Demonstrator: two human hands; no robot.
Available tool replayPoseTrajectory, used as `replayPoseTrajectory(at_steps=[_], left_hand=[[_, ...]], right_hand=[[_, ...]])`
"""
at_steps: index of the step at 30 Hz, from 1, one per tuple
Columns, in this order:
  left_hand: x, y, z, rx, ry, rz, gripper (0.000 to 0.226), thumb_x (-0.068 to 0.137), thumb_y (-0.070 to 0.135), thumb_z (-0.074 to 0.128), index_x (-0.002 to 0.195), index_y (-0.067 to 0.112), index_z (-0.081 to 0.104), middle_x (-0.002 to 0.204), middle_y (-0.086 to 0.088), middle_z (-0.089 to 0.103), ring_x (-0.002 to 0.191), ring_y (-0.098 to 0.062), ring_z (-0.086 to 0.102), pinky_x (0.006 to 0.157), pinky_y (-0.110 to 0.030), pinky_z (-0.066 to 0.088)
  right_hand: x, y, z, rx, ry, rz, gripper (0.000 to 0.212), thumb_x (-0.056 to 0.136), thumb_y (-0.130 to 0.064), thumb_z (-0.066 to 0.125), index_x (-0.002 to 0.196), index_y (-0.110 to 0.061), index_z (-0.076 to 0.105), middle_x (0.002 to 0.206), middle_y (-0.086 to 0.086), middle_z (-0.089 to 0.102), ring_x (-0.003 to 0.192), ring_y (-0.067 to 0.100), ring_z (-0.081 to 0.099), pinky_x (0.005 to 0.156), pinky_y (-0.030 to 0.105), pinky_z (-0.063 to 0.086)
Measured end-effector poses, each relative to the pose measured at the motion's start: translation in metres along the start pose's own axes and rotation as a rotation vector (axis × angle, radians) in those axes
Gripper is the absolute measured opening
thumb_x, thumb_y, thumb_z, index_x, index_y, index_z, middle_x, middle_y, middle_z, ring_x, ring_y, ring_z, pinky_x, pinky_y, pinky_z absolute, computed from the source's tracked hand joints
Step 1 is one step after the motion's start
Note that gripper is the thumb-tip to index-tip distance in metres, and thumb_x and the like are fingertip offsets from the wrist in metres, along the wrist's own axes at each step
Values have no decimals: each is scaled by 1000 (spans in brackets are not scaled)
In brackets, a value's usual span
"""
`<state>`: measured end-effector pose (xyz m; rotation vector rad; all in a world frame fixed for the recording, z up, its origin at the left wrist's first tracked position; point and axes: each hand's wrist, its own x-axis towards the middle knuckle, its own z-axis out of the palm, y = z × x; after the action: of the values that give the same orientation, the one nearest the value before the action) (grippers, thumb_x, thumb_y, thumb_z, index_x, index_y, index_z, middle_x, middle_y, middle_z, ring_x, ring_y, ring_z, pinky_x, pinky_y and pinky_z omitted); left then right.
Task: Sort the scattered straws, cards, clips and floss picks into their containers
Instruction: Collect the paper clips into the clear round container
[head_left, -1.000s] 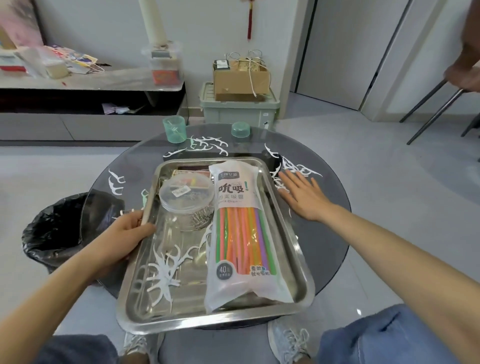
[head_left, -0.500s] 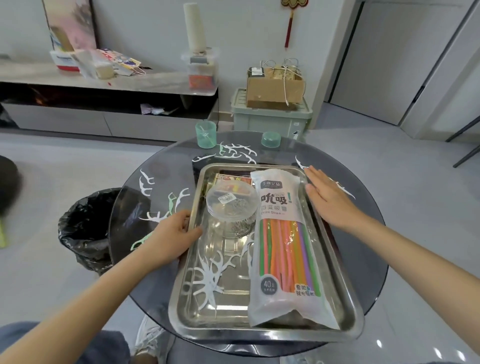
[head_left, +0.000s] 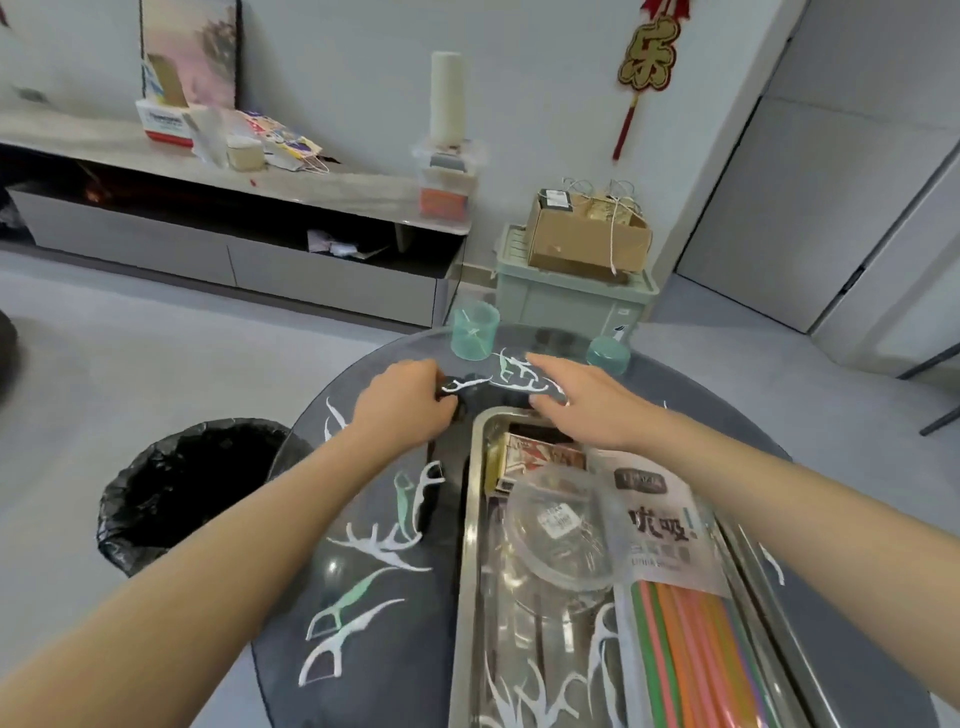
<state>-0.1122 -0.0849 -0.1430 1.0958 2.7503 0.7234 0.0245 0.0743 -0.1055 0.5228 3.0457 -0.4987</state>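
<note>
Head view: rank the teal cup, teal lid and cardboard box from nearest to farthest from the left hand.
1. Teal cup, just beyond the left hand, slightly right.
2. Teal lid, at the table's far right edge.
3. Cardboard box, off the table, on the green crate behind.

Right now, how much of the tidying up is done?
Barely started. Done: the straws sit in their bag on the steel tray, and the green cup seems to hold one pick. In hand: the left hand pinches a white floss pick; the right hand reaches open beside it. Left: many floss picks on the table and in the tray.
</note>
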Motion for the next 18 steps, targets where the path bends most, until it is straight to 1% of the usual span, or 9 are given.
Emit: replayPoseTrajectory(at_steps=[2,3,6,8,10,12,14,16,18], left_hand=[[32,-7,8,-17,29,-22,37,90,36,54,117,11,57,113,-7,61,103,-29,57,87,-41,50],[43,-9,12,-29,34,-35,44,89,40,56,122,11,55,118,-8,58,108,-28,54,88,-41,49],[78,-10,26,-21,71,-36,78,77,59,64,132,8,43,129,-10,50,122,-29,43,95,-42,44],[103,-9,40,7,122,-16,92,69,68,66,133,7,40,131,-10,48,123,-29,41,96,-40,41],[122,-7,49,-9,151,-14,101,64,74,66,135,8,37,132,-8,49,124,-28,42,97,-40,38],[137,-5,55,-66,157,-11,101,62,72,69,135,10,37,130,-6,53,122,-27,45,96,-40,37],[148,-3,60,-130,169,3,92,62,68,72,130,13,41,118,-2,60,114,-25,51,92,-38,35],[153,0,64,-160,178,-1,82,65,62,73,125,16,43,104,2,61,106,-22,55,86,-35,31],[154,1,64,-193,194,-16,70,68,55,73,118,17,43,93,5,57,101,-22,57,81,-33,27]], right_hand=[[34,0,4,-7,9,1,56,99,-32,42,150,-20,21,156,-2,26,141,16,27,112,30,22],[45,-1,6,-3,18,1,57,99,-32,43,150,-20,21,155,-2,27,141,16,27,111,28,22],[77,1,13,16,51,9,58,98,-30,45,150,-18,22,155,0,27,141,18,26,111,28,22],[97,11,19,50,88,31,59,98,-30,46,150,-18,22,155,1,28,142,18,25,111,28,22],[108,18,23,82,126,31,61,97,-30,48,150,-18,21,155,-1,27,142,16,23,110,26,21],[113,22,26,113,140,19,64,95,-30,51,150,-18,20,156,-2,25,143,14,21,108,23,19],[118,26,29,140,127,-6,69,93,-29,55,151,-18,18,156,-4,24,143,13,20,107,21,18],[119,27,31,155,114,-12,73,91,-29,58,151,-19,17,156,-4,25,143,13,21,108,23,20],[119,25,30,182,130,-14,74,90,-28,60,151,-19,18,155,-3,28,142,13,23,112,28,22]])
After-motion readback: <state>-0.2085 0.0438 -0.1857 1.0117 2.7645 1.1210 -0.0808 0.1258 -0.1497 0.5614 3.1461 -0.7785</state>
